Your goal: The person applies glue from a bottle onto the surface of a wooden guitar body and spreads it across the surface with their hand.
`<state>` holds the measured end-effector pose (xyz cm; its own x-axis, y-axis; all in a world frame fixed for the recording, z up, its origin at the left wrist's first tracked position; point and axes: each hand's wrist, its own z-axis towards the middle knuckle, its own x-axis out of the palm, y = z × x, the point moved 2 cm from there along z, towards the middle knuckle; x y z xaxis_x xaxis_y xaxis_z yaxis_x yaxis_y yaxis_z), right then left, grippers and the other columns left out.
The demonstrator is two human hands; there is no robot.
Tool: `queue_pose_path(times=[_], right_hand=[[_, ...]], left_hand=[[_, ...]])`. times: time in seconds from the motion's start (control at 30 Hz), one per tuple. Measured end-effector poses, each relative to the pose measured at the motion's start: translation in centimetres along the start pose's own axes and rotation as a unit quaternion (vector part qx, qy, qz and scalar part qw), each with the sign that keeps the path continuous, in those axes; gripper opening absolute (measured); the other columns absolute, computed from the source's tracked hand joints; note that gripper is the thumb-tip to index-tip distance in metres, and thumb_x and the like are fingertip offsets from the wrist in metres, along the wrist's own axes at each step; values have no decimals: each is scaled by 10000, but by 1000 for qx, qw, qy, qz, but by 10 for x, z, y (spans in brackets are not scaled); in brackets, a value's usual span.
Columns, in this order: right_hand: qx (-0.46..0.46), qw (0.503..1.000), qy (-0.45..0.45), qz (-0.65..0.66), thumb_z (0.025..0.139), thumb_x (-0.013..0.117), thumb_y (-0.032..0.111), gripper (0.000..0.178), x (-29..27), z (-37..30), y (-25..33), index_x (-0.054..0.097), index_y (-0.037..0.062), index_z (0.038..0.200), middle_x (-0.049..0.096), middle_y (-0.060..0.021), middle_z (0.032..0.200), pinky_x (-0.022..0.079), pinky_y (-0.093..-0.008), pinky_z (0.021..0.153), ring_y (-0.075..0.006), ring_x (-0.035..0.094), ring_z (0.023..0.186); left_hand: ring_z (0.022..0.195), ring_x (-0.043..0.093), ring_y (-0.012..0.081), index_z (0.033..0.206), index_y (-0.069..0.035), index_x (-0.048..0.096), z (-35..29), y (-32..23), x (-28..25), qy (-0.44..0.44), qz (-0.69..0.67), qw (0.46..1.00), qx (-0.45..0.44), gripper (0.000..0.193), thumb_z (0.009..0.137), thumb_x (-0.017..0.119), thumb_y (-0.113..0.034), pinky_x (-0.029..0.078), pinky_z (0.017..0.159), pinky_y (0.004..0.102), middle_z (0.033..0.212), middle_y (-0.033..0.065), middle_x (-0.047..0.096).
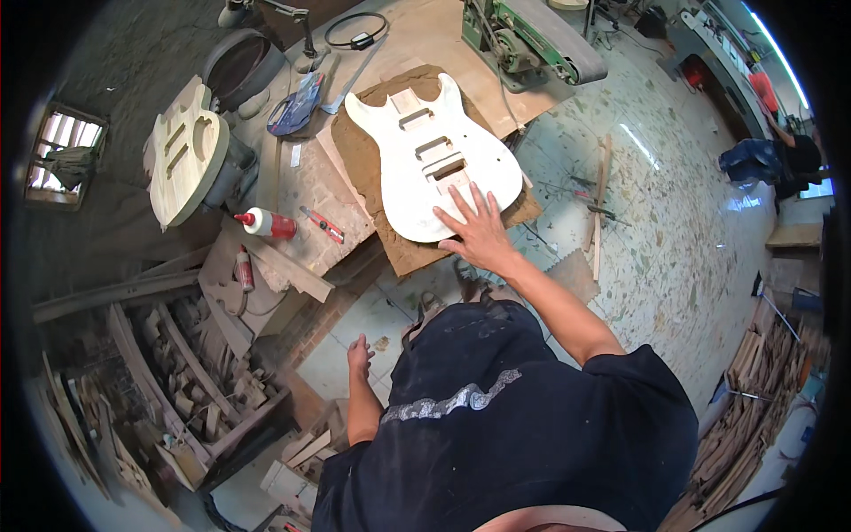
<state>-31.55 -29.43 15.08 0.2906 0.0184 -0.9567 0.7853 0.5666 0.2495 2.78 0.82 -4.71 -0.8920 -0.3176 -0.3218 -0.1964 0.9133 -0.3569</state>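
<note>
A white electric guitar body (pixel 474 155) with routed cavities lies flat on a brown mat (pixel 359 164) on the bench. My right hand (pixel 480 232) rests on its near end, palm down, fingers spread beside the lowest cavity. Down at my left side, away from the bench, my left hand (pixel 359 355) hangs with its fingers loosely bent and apart, holding nothing that I can see. To the left of the mat lie a red utility knife (pixel 323 224) and a white glue bottle (pixel 269 223) with a red cap.
A bare wood guitar body (pixel 188 155) stands at the left. Behind the mat is a green belt sander (pixel 532 44). Wood offcuts fill a crate (pixel 199 390) at lower left. Wood strips (pixel 600 199) lean right of the bench. Another person (pixel 780 160) is at far right.
</note>
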Motion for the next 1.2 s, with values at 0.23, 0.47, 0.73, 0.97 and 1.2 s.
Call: queue_pose_path(times=[0.23, 0.47, 0.73, 0.97, 1.2], right_hand=[[-37, 999, 15, 20, 931, 562, 590, 614, -4, -3, 14, 479, 356, 1492, 190, -111, 1669, 143, -685, 1164, -455, 129, 1510], [53, 996, -35, -54, 973, 456, 619, 587, 5, 0, -9, 462, 365, 1502, 219, -115, 1661, 82, -677, 1175, -455, 131, 1511], [175, 977, -38, -119, 988, 342, 676, 667, -13, 7, -74, 432, 300, 1532, 177, -95, 1678, 17, -663, 1187, -451, 76, 1526], [176, 982, -17, -67, 974, 379, 686, 748, 8, -11, -43, 322, 259, 1585, 129, -138, 1682, 43, -674, 1180, -465, 37, 1526], [86, 996, -15, -32, 976, 402, 664, 649, 16, -26, 12, 389, 349, 1543, 166, -144, 1671, 65, -678, 1181, -470, 96, 1517]], left_hand=[[1139, 621, 319, 1471, -116, 410, 15, -3, -7, 11, 16, 1000, 19, 703, 968, 527, -594, 376, 996, 589, 1397, 133, 571], [900, 658, 229, 1384, -83, 492, 15, -2, -11, -16, 16, 999, 34, 690, 934, 584, -598, 391, 616, 362, 1170, 70, 639], [951, 673, 265, 1420, -83, 463, 15, 5, -14, -16, 17, 999, 30, 721, 944, 560, -616, 406, 660, 416, 1230, 100, 638], [1043, 663, 316, 1443, -84, 444, 14, 12, -16, -3, 31, 999, 13, 729, 952, 545, -614, 436, 831, 519, 1341, 129, 607], [1040, 665, 310, 1423, -102, 465, 26, 2, -12, 16, 61, 998, 19, 683, 958, 545, -595, 422, 869, 547, 1320, 117, 615]])
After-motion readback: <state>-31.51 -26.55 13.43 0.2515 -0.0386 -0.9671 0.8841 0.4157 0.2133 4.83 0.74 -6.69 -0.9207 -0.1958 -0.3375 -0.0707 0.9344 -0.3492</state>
